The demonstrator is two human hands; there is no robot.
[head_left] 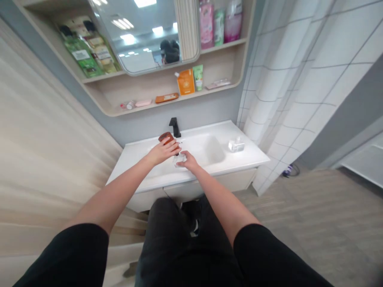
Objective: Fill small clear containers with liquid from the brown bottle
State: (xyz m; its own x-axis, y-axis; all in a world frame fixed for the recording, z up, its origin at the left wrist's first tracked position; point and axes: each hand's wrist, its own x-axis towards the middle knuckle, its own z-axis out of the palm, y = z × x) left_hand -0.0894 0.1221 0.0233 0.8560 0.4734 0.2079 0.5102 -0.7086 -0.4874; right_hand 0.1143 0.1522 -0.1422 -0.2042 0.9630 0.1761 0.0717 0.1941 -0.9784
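Our left hand (163, 152) is gripping a reddish-brown bottle (165, 137), which is tilting downward in the centre of the frame. Our right hand (190, 161) is holding a small clear container (179, 161) at the bottle's lower end; whether the two are touching, we are not managing to tell. Both are hovering over the white washbasin (214, 149), with a black faucet (175, 127) standing just behind. Right of centre, a clear bottle (236, 146) is sitting on the counter. At upper middle, an orange spouted pouch (186, 82) is standing beside a green tube (198, 77). At upper left, a green bottle (82, 56) is showing a white label. We are seeing print on several packages, but blur is hiding any brand or wording.
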